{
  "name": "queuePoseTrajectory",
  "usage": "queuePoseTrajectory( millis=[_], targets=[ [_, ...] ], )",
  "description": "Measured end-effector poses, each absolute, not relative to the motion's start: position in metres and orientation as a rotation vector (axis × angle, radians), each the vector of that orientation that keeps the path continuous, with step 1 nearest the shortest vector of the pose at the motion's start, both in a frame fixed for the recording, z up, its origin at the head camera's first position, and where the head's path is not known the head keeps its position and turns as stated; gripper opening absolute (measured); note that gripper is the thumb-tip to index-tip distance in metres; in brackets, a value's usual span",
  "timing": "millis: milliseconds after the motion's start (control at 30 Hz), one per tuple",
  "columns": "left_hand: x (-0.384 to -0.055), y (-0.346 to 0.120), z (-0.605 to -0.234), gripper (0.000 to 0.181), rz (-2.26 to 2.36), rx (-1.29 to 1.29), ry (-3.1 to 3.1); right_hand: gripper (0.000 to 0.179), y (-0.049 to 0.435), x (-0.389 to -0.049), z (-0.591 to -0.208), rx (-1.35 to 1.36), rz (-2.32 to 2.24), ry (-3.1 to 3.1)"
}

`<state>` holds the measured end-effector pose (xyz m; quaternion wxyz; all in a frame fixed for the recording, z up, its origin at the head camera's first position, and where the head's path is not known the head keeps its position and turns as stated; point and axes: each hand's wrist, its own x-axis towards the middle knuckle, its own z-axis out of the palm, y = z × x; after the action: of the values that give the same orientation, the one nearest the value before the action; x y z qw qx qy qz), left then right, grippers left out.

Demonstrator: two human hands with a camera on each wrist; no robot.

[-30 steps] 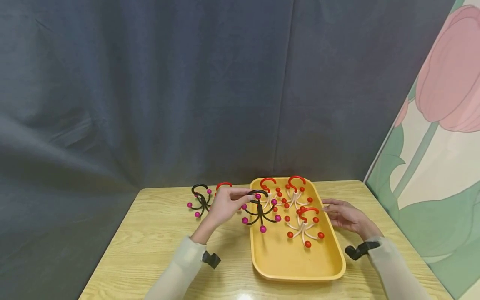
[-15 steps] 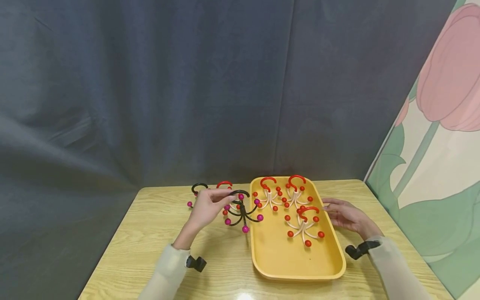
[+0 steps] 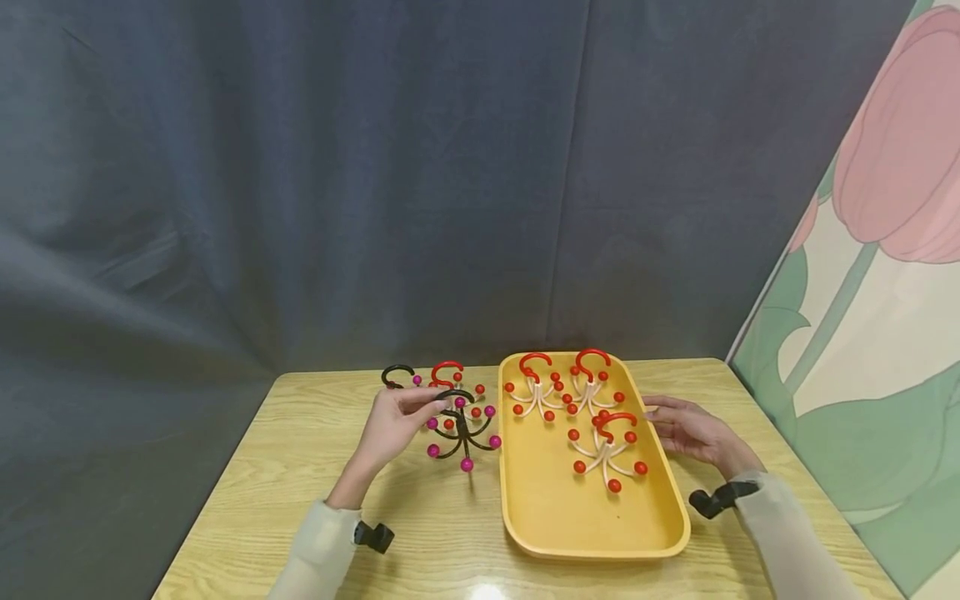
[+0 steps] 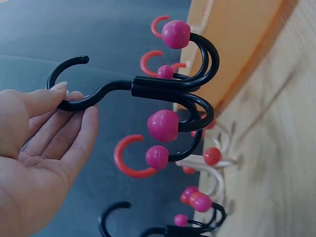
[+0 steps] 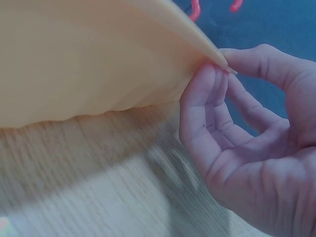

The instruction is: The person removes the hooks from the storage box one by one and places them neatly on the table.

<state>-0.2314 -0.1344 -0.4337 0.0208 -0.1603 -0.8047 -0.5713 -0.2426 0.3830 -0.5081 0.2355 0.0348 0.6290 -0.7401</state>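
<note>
My left hand [image 3: 390,427] pinches the curved top of a black multi-arm hook [image 3: 462,433] with magenta ball tips. It hangs upright just left of the yellow tray [image 3: 558,512]; in the left wrist view thumb and fingers grip the black hook [image 4: 148,89] at its bend. On the tray's right side, my right hand [image 3: 693,431] pinches the rim between thumb and fingertips, as the right wrist view of the tray [image 5: 98,59] shows. Inside the tray stand three white hooks with red balls, one of them the front white hook [image 3: 607,452].
Behind the held hook stands another white hook with a red top [image 3: 447,365], partly hidden. Left of it is a second black hook [image 3: 397,370], mostly covered by my left hand. The wooden table [image 3: 270,500] meets a dark curtain [image 3: 420,208] at the back.
My left hand has carried the black hook leftward, from over the tray's left part to over the table beside it. My right hand keeps its hold on the rim.
</note>
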Motion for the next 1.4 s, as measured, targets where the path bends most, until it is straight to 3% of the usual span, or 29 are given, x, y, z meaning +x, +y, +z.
queuePoseTrajectory(
  millis=[867, 1400],
  targets=[
    [-0.257, -0.144, -0.483, 0.029, -1.84, -0.308, -2.54, 0.03, 0.38, -0.237, -0.507, 0.091, -2.048, 1.715],
    [-0.26, -0.141, -0.486, 0.03, -1.869, -0.285, -2.554, 0.031, 0.38, -0.237, -0.507, 0.085, -2.043, 1.733]
  ],
)
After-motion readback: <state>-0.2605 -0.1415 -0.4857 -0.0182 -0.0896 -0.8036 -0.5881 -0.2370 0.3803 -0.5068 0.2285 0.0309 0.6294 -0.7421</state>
